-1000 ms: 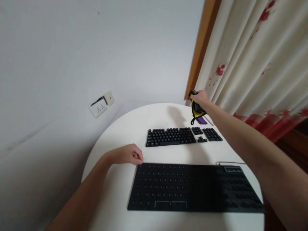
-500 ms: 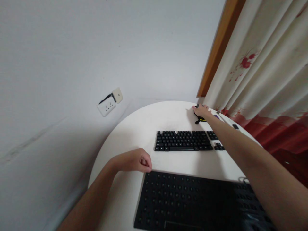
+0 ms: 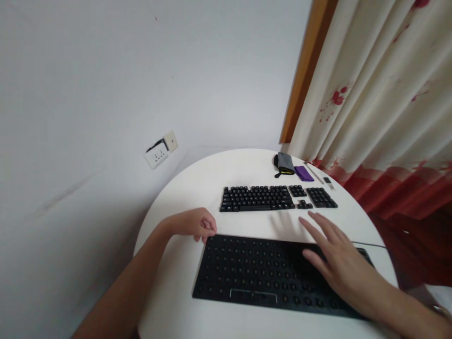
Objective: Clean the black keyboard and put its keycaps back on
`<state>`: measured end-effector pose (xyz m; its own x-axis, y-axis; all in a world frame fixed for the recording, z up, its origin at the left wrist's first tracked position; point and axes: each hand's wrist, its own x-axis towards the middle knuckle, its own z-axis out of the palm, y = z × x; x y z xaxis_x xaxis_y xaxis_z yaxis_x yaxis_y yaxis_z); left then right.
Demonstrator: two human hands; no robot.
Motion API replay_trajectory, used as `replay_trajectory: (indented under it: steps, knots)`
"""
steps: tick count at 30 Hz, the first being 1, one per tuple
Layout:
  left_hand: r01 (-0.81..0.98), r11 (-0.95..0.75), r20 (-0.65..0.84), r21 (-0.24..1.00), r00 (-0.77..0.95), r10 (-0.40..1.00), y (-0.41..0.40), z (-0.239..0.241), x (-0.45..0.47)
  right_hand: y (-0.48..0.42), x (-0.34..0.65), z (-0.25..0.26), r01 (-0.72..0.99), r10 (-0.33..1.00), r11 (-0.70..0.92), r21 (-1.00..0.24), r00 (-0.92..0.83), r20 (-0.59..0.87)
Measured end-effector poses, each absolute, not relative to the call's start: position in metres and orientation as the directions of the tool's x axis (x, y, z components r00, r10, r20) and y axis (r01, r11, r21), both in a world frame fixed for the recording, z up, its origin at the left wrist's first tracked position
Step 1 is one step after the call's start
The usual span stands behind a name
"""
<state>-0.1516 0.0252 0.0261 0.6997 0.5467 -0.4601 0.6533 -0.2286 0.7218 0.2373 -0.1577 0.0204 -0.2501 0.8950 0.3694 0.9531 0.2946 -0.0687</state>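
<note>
The keyboard base (image 3: 243, 263), dark and with its key stems bare, lay on the white table (image 3: 190, 188), in front of the person. At its ten o'clock corner rested the left hand (image 3: 197, 225), fingers curled inward and thumb and fingertips touching the corner; whether that grip was closed on the edge, I could not tell. The right hand (image 3: 339, 256) hung palm-down over the base's three o'clock end, its grip well open, fingers spread and holding nothing. Towards twelve o'clock from the base, well apart from both hands, sat the black keycaps (image 3: 256, 200), set out in blocks. Beyond them at one o'clock lay a grey pouch (image 3: 285, 162) with a yellow edge, and just beside it, on its four o'clock side, a folded purple cloth (image 3: 303, 173). A thin cable (image 3: 370, 244) ran out at two o'clock, near the base's far edge.
</note>
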Motion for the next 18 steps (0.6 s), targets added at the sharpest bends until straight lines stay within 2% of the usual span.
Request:
replay_trajectory:
  steps: [6, 13, 18]
  knots:
    - [0.658, -0.235, -0.442, 0.716, 0.687, 0.577, 0.018, 0.025, -0.152, -0.229, 0.223, -0.034, 0.929, 0.873, 0.367, 0.052, -0.363, 0.326]
    - [0.631, -0.255, -0.369, 0.733, 0.683, 0.63, 0.026, 0.017, -0.147, -0.197, 0.242, -0.035, 0.916, 0.883, 0.398, -0.041, -0.37, 0.289]
    - [0.588, -0.24, -0.292, 0.772, 0.664, 0.688, 0.027, 0.012, -0.136, -0.172, 0.264, -0.033, 0.894, 0.866, 0.447, -0.032, -0.423, 0.266]
